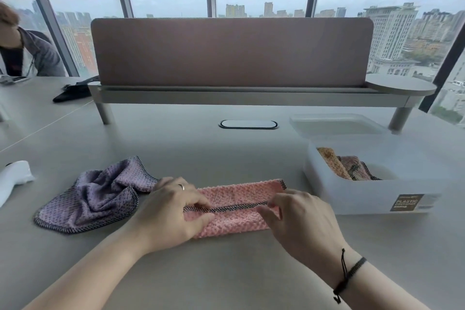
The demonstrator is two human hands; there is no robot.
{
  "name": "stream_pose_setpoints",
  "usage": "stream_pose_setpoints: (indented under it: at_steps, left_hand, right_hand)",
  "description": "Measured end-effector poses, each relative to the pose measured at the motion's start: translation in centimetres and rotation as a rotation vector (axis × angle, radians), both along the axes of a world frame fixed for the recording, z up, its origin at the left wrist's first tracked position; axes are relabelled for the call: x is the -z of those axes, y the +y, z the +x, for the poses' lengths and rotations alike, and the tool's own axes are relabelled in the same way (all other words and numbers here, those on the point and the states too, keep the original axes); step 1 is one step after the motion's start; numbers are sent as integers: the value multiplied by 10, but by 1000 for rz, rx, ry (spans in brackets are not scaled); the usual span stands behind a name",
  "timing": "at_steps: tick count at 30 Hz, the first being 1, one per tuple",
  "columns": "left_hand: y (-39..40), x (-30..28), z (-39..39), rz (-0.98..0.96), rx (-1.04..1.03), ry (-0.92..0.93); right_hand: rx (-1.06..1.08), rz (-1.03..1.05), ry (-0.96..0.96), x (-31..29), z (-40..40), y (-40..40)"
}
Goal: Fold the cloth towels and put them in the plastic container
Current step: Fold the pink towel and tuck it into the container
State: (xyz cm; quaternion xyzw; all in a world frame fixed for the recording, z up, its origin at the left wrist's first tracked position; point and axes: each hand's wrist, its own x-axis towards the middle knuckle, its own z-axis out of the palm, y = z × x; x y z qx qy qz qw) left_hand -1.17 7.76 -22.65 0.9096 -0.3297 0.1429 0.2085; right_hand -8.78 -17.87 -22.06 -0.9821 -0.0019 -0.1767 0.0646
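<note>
Both hands cover the pink towel's (234, 199) ends, and the container's (372, 196) label print is unreadably small.

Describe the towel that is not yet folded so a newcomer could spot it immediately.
On the grey table, look left of the hands. The purple towel lies crumpled there with dark edging, touching the pink towel, which is a flat folded strip.

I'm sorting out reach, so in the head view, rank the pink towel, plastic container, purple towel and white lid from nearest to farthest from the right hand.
From the right hand:
1. Pink towel: under its fingers, in front.
2. Plastic container: just to the right.
3. Purple towel: left, beyond the left hand.
4. White lid: behind the container; too close to call against the purple towel.
</note>
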Motion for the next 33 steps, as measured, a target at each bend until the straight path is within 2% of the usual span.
stream_pose_setpoints:
  at_steps: [2,3,6,8,9,11,14,15,19,30,33]
  left_hand:
    - [-3,-3,-6,-16,77,42]
    - [-5,-5,-10,-52,133,122]
    - [-5,-13,-20,-321,323,575]
    - [-5,-14,-24,-425,365,716]
    - [-7,-13,-24,-439,368,722]
    - [-9,-9,-22,-386,342,621]
    - [-9,-3,-18,-148,333,342]
    - [-9,-4,-16,-80,328,299]
    - [-8,-8,-15,19,277,338]
    - [-3,-15,-14,67,250,423]
    - [-2,-12,-14,25,267,415]
  right_hand:
    - [-13,2,59,-2,-7,14]
    - [-9,-9,82,-3,-8,19]
    - [16,-4,202,-2,-6,23]
    - [-5,17,289,0,-3,16]
    - [-23,25,325,1,-2,12]
    - [-56,45,394,3,1,2]
    - [-106,52,480,6,8,-7]
    - [-120,49,492,7,10,-9]
    - [-158,45,531,9,16,-16]
    - [-190,41,581,7,21,-22]
    - [-189,39,579,7,21,-23]
